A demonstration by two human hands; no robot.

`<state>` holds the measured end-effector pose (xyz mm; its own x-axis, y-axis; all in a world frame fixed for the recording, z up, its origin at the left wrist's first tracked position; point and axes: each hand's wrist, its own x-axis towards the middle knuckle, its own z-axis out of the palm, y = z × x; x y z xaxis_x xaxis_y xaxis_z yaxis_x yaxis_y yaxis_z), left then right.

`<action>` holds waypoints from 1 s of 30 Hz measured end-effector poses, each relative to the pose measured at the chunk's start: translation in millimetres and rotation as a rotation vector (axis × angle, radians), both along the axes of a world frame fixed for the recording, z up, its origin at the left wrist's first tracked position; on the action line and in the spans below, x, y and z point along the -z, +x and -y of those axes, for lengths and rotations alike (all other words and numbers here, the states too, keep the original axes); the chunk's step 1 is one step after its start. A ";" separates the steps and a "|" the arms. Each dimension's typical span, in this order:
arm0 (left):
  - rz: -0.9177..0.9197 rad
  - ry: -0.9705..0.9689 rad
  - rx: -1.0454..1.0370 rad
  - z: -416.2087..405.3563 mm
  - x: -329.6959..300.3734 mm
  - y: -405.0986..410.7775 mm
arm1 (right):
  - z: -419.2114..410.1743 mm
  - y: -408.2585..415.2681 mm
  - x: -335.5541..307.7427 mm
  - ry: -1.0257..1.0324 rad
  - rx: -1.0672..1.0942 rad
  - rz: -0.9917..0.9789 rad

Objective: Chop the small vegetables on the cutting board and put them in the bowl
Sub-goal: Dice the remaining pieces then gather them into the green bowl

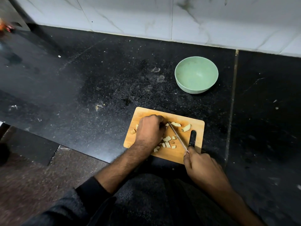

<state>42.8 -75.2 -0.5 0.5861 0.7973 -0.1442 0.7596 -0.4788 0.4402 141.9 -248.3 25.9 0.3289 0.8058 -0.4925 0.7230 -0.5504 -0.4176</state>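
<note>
A small wooden cutting board (197,124) lies on the black counter near its front edge. Pale chopped vegetable pieces (167,142) are scattered on it, with two longer uncut pieces (186,128) toward the far right. My left hand (150,130) is curled over the board's left half, holding down a piece that its fingers hide. My right hand (199,163) grips the handle of a knife (177,137) whose thin blade runs diagonally up to my left fingertips. A light green bowl (196,75) stands behind the board with nothing inside.
The black stone counter (97,82) carries crumbs and smudges. A white marble-tiled wall (162,17) runs along the back. A seam (232,101) crosses the counter right of the board. The counter's front edge drops to a reddish floor (32,185) at the lower left.
</note>
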 end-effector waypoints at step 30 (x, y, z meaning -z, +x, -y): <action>-0.145 0.089 0.007 8.6 -8.3 -1.6 | -21.2 -0.1 -5.6 -0.021 -0.069 0.043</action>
<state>41.3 -83.8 7.9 0.5700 0.8065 -0.1571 0.8085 -0.5166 0.2819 141.8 -227.0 31.5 0.2943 0.8169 -0.4960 0.7767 -0.5068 -0.3740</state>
